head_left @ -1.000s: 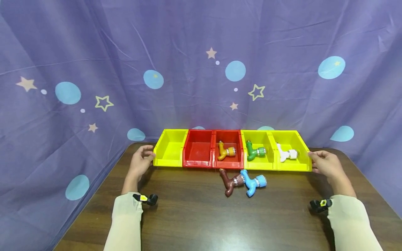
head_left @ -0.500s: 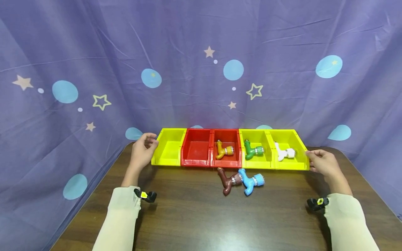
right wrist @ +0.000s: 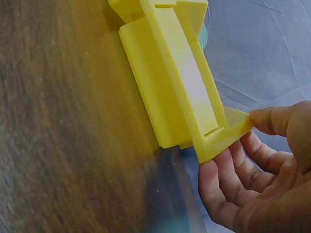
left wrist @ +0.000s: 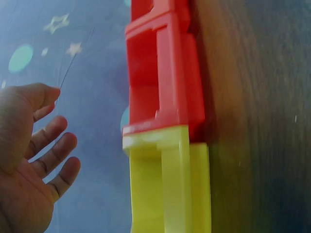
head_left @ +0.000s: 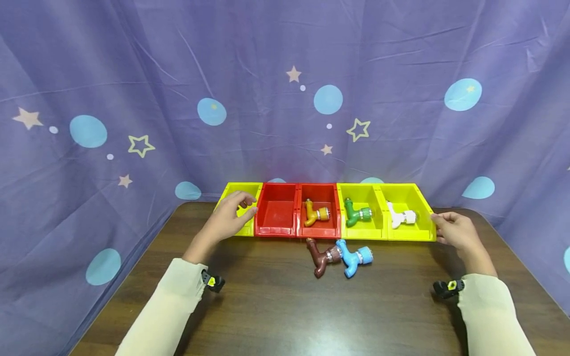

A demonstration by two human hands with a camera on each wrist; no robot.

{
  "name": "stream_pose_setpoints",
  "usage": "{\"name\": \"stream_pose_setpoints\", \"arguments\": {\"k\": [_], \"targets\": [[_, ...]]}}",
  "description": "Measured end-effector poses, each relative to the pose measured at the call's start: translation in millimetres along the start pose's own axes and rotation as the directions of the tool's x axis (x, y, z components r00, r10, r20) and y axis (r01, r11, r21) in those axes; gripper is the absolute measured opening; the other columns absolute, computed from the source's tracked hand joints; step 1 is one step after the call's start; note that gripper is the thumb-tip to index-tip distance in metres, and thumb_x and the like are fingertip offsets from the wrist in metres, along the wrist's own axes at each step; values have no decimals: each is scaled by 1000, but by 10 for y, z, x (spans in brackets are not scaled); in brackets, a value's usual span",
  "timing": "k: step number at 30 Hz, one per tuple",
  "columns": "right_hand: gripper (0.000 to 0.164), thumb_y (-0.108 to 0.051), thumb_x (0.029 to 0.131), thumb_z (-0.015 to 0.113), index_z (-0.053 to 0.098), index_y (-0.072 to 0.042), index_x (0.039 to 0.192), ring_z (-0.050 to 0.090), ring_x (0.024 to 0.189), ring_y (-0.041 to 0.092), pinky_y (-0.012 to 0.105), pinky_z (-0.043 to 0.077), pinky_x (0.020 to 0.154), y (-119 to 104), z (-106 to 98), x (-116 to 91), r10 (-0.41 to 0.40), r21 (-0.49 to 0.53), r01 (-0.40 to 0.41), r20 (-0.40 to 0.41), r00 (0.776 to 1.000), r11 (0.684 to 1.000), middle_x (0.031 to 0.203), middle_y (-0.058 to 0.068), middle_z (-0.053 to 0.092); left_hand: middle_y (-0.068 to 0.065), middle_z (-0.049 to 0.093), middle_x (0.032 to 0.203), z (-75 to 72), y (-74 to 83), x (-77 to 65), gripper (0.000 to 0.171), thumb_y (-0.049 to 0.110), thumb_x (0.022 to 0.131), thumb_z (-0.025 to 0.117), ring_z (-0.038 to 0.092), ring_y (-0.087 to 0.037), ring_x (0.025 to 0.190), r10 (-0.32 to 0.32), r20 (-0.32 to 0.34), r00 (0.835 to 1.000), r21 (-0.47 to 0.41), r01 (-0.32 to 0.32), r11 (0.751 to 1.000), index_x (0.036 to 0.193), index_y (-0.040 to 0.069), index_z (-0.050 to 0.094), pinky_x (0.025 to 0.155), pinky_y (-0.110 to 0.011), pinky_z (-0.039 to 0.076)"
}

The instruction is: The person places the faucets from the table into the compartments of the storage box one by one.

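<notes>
My left hand [head_left: 228, 216] hovers over the leftmost yellow bin [head_left: 242, 187], its fingers loosely bent and holding nothing. In the left wrist view that hand [left wrist: 36, 145] is apart from the bins. At the other end, my right hand [head_left: 458, 232] pinches the outer side wall of the rightmost yellow bin [right wrist: 187, 87], thumb on the rim and fingers against the outside. A white tap [head_left: 401, 216] lies in this bin. The neighbouring yellow bin has a green tap [head_left: 357, 213], and a red bin has an ochre tap [head_left: 316, 214].
Another red bin [head_left: 277, 212] stands in the row with nothing seen inside. A brown tap [head_left: 321, 258] and a blue tap [head_left: 354, 258] lie side by side on the wooden table [head_left: 285, 306] in front. Behind the row hangs a purple curtain [head_left: 267, 59].
My left hand has let go of the left end of the bin row, risen, and moved right over the leftmost yellow bin. The right hand keeps its grip.
</notes>
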State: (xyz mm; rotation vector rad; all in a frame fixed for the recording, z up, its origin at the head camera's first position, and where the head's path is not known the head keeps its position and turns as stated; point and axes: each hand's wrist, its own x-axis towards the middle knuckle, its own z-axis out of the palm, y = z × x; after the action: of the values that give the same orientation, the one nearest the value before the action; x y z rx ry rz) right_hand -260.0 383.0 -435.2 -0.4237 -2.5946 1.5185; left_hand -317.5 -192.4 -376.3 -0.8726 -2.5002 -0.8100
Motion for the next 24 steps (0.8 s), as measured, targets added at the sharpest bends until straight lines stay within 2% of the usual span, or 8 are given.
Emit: {"name": "stream_pose_setpoints", "arguments": {"k": [4, 10, 13, 18, 24], "targets": [[60, -43, 107, 45, 49, 12, 133, 59, 86, 15, 29, 60, 70, 4, -13, -10, -7, 0, 7, -1, 1000, 1000, 115, 22, 55, -7, 65, 101, 149, 133, 67, 21, 15, 94, 75, 60, -28, 96, 81, 98, 992, -8, -80, 997, 111, 6, 67, 88, -43, 52], [59, -42, 108, 45, 49, 12, 133, 59, 85, 13, 27, 60, 69, -2, -11, -5, -9, 2, 9, -3, 1000, 1000, 114, 21, 57, -1, 66, 109, 359, 312, 155, 26, 24, 94, 75, 57, -18, 103, 186, 236, 954, 70, -208, 976, 115, 11, 68, 95, -38, 50], [60, -42, 108, 45, 49, 12, 133, 59, 85, 14, 28, 60, 69, 0, 2, -6, -4, 1, 4, -6, 1000, 1000, 115, 21, 56, 0, 66, 110, 455, 390, 170, 25, 26, 93, 75, 56, -17, 104, 271, 253, 929, 76, -298, 951, 113, 12, 69, 96, -38, 49], [59, -42, 108, 45, 49, 11, 133, 59, 86, 15, 30, 61, 71, 15, 1, -13, -2, -3, 2, 0, 1000, 1000, 116, 22, 55, 2, 64, 110, 620, 485, 188, 25, 30, 93, 74, 56, -17, 105, 420, 245, 874, 93, -452, 887, 112, 15, 70, 97, -36, 46], [61, -43, 108, 44, 48, 12, 134, 58, 89, 18, 29, 60, 71, -9, 0, -29, -10, -1, 10, 2, 1000, 1000, 117, 23, 53, 1, 63, 116, 798, 607, 201, 36, 42, 90, 76, 54, -16, 106, 484, 284, 828, 75, -522, 849, 115, 17, 70, 93, -33, 47]]}}
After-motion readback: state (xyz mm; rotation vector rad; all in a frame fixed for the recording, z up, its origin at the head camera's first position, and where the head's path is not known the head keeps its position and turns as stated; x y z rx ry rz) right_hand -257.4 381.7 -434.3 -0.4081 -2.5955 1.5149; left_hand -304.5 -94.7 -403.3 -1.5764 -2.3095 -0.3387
